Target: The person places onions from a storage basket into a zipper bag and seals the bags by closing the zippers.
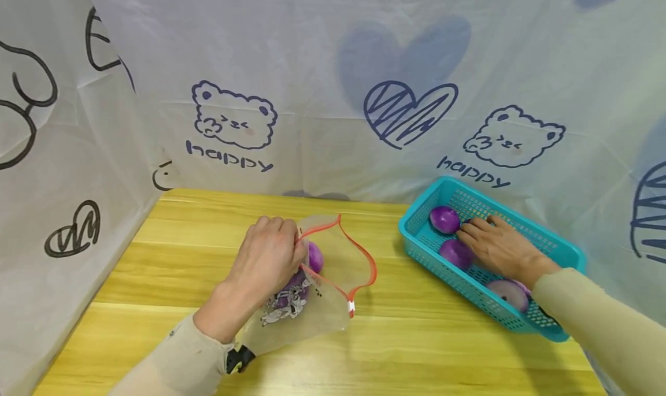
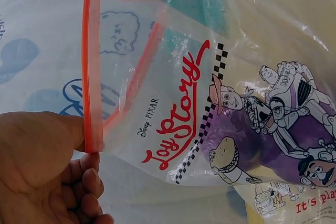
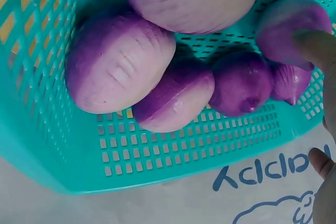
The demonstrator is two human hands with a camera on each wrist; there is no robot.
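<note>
My left hand (image 1: 265,254) pinches the red-rimmed mouth of a clear zip bag (image 1: 317,321) between thumb and fingers. The bag's mouth gapes, and its front carries printed cartoon figures. Purple onions (image 2: 236,140) show through the plastic low in the bag. On the right, my right hand (image 1: 496,248) reaches into a turquoise basket (image 1: 416,248) among purple-and-white onions. In the right wrist view a digit overlaps one onion (image 3: 283,30); a small pointed onion (image 3: 291,83) lies between it and the other fingers, which stand apart. I cannot tell whether they touch.
Larger pale onions (image 3: 123,69) lie at the basket's near end. A white slider (image 1: 351,307) sits on the bag's red zip. Beneath everything is a yellow wood-grain table (image 1: 171,240). A white printed cloth (image 1: 322,141) hangs behind and at the left side.
</note>
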